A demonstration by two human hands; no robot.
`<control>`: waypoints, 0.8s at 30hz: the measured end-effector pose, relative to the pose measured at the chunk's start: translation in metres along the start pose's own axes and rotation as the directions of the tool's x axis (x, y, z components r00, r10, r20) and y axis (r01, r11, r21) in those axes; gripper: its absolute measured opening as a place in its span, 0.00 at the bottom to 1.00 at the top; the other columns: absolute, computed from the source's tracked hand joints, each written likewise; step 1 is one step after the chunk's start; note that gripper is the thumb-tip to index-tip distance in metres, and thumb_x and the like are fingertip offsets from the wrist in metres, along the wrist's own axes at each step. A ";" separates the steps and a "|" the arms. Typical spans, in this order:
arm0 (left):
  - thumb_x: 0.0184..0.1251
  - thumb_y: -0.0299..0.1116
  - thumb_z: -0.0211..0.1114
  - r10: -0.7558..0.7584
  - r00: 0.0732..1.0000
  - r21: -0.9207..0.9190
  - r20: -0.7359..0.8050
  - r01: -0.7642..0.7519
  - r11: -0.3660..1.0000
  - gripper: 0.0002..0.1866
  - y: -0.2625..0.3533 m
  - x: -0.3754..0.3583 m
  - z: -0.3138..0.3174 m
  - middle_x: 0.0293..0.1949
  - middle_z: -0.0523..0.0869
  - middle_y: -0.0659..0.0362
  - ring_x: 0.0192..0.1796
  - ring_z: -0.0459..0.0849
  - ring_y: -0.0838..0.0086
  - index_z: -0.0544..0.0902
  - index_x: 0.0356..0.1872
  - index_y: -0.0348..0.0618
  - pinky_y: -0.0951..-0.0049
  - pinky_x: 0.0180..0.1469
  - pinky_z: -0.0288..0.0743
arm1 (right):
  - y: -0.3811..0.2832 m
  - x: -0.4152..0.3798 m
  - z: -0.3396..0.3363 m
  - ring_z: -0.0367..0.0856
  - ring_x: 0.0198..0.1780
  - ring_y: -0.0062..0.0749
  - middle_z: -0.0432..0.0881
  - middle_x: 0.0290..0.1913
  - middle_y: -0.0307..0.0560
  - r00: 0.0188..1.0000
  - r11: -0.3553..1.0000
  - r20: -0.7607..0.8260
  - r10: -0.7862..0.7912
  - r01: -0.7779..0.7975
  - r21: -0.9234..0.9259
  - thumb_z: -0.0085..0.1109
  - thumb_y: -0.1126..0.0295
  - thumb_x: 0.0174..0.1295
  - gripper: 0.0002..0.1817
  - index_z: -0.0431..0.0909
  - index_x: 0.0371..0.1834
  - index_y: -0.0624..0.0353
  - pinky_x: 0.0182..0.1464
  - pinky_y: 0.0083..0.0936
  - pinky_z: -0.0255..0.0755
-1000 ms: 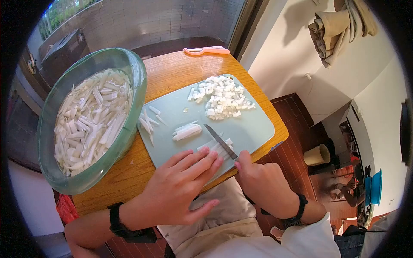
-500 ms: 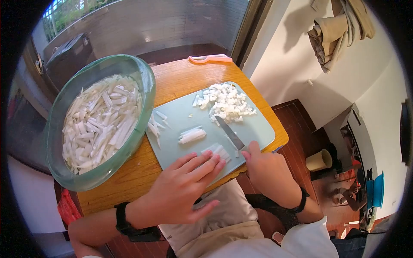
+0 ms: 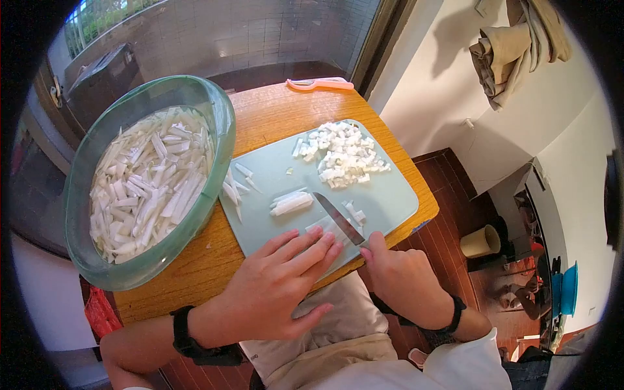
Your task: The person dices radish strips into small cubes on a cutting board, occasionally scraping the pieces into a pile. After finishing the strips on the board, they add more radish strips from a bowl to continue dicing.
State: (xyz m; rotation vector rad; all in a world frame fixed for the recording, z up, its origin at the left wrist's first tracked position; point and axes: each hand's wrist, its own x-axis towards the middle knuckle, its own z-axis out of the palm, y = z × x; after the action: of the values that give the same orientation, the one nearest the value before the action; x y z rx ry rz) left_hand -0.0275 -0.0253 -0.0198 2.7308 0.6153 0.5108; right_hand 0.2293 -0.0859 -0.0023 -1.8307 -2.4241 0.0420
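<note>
Right hand (image 3: pixel 409 279) closed round the handle of a knife (image 3: pixel 338 219), blade angled forward-left over the cutting board (image 3: pixel 398 198). Left hand (image 3: pixel 276 276) flat, fingers together, thumb spread away, fingertips on white strips (image 3: pixel 327 225) at the near side of the board. Blade is between those strips and a few cut pieces (image 3: pixel 354 213) ahead of the right hand.

Just past the left fingertips: short stack of sticks (image 3: pixel 291 205), near the blade tip. Loose slivers (image 3: pixel 232 193) further left. Diced pile (image 3: pixel 351 156) ahead of both hands, at the board's far part.

Left of the left hand, big green basin (image 3: pixel 224 127) crowds the board's left side, full of cut strips (image 3: pixel 153 188). Pink peeler (image 3: pixel 322 84) well ahead, at the far edge of the wooden tabletop (image 3: pixel 260 120). Right of the right hand, off the tabletop: cream bin (image 3: pixel 481 242), blue basin (image 3: pixel 570 289) farther out.
</note>
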 end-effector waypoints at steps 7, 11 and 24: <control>0.72 0.55 0.73 -0.014 1.000 -0.018 0.004 0.014 1.000 0.47 0.002 0.001 -0.001 0.81 0.78 0.44 0.84 0.75 0.51 0.74 0.85 0.36 0.48 0.86 0.67 | -0.003 0.004 -0.002 0.89 0.22 0.53 0.84 0.19 0.53 0.999 1.000 0.038 0.003 -0.002 -0.010 0.54 0.62 0.88 0.12 0.71 0.51 0.60 0.23 0.45 0.80; 0.73 0.56 0.72 -0.011 1.000 -0.019 0.000 0.011 1.000 0.47 0.002 0.001 -0.002 0.80 0.79 0.43 0.84 0.75 0.51 0.74 0.85 0.36 0.48 0.86 0.66 | -0.002 0.007 -0.004 0.89 0.22 0.53 0.84 0.19 0.52 0.999 1.000 0.046 0.009 -0.008 -0.030 0.54 0.61 0.88 0.13 0.72 0.50 0.60 0.23 0.45 0.81; 0.74 0.54 0.72 0.011 1.000 0.001 -0.019 -0.011 1.000 0.47 0.000 -0.001 0.000 0.81 0.77 0.42 0.83 0.76 0.50 0.70 0.87 0.37 0.47 0.85 0.67 | 0.018 0.009 0.002 0.88 0.21 0.55 0.82 0.19 0.51 0.996 0.996 -0.082 0.024 -0.031 -0.082 0.56 0.60 0.87 0.13 0.73 0.47 0.58 0.23 0.48 0.80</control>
State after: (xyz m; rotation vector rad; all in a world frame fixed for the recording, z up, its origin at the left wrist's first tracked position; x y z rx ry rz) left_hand -0.0288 -0.0259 -0.0200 2.7345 0.6051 0.5404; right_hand 0.2441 -0.0724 -0.0056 -1.8611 -2.3798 -0.1313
